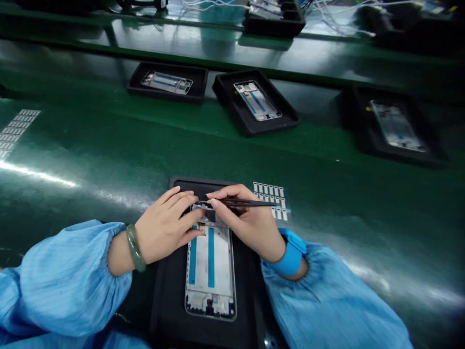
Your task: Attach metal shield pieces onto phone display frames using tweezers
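Observation:
A phone frame (221, 261) with two blue strips lies in a black tray (167, 300) in front of me. My left hand (170, 220) rests over its upper left part, fingers spread and fingertips touching the frame's top end. A small orange flex cable (202, 230) shows just beside the left thumb. My right hand (249, 218) is closed on dark tweezers (254, 202), held nearly level, with their tips at the frame's top edge. What the tips touch is hidden by my fingers.
Beyond the tray stand three more black trays, at left (132, 87), middle (250, 127) and right (366, 140), each with a phone frame. Sticker sheets lie beside my right hand (271, 194) and at far left (16, 131). Behind is a raised shelf (163, 36) with cables and bins.

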Motion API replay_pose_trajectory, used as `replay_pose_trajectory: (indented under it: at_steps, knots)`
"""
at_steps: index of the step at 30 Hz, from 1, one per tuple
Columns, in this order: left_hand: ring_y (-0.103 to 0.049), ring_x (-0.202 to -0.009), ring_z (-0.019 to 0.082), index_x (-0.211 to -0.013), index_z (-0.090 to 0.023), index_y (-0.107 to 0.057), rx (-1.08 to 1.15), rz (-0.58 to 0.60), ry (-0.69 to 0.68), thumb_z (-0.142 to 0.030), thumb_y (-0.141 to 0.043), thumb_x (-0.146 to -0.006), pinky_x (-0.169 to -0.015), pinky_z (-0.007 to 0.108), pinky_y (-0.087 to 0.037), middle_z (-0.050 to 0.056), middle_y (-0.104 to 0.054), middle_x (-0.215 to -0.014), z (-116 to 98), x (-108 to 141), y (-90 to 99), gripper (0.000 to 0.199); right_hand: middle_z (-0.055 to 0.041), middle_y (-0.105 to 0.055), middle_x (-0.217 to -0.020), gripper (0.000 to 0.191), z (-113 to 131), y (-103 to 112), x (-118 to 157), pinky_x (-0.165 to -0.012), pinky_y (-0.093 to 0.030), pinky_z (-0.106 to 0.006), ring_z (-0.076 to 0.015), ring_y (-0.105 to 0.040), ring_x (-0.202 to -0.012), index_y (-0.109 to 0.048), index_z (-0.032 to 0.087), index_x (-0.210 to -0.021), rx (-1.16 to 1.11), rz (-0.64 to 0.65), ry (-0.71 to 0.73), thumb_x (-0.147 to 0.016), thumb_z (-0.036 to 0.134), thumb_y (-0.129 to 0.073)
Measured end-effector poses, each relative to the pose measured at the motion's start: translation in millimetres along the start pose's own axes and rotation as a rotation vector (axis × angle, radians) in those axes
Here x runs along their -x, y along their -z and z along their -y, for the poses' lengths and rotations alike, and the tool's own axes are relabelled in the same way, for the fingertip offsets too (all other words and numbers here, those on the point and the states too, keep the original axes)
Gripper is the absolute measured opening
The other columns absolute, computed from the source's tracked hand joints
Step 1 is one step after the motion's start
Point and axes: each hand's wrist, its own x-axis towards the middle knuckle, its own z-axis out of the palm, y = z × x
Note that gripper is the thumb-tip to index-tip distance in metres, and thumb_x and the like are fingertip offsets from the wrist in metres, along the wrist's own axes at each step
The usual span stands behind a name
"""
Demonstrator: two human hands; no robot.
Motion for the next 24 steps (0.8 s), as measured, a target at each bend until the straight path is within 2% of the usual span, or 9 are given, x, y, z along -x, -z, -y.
replay_pose_trajectory:
  at_steps: [24]
  knots:
    - [-0.048, -0.120, 0.025, -0.111, -0.015, -0.056, -0.005, -0.011, -0.013, -0.034, -0.050, -0.089, -0.106, 0.047, -0.035, 0.012, -0.055, -0.118, 0.6, -2.2, -0.6, 0.029, -0.0027, -0.067, -0.088, 0.005, 2.7, -2.5, 0.3, -0.076, -0.052, -0.031, -0.0168, -0.065, -0.085, -0.059, 0.022, -0.086, 0.080, -0.013, 0.064, -0.082, 0.022, -0.060]
